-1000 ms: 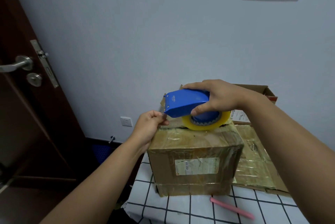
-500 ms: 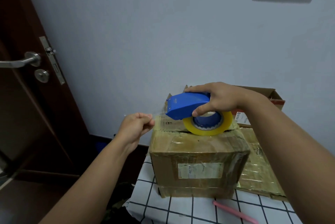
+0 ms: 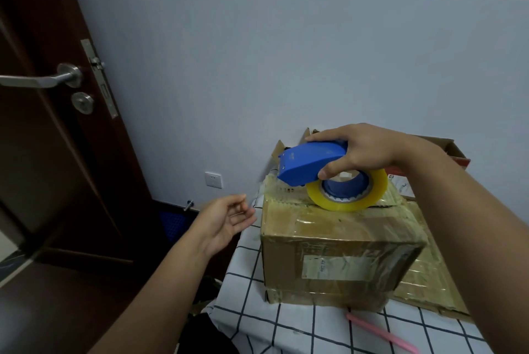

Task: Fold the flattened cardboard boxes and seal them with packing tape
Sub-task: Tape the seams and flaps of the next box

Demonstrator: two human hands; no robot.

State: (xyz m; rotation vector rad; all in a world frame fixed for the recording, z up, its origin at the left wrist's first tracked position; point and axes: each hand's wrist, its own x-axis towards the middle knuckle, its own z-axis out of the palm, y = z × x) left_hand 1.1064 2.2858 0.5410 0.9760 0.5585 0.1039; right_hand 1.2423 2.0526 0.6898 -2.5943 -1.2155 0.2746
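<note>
Right hand [image 3: 363, 150] grips tape dispenser [image 3: 312, 164] on box [image 3: 337, 242]; left hand [image 3: 226, 219] loose (pink stick [image 3: 380, 333] nearby).

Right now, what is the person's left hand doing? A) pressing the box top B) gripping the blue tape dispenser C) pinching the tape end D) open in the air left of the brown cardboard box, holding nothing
D: the left hand has relaxed, spread fingers and hangs in the air left of the brown cardboard box, while the right hand grips the blue tape dispenser.
</note>
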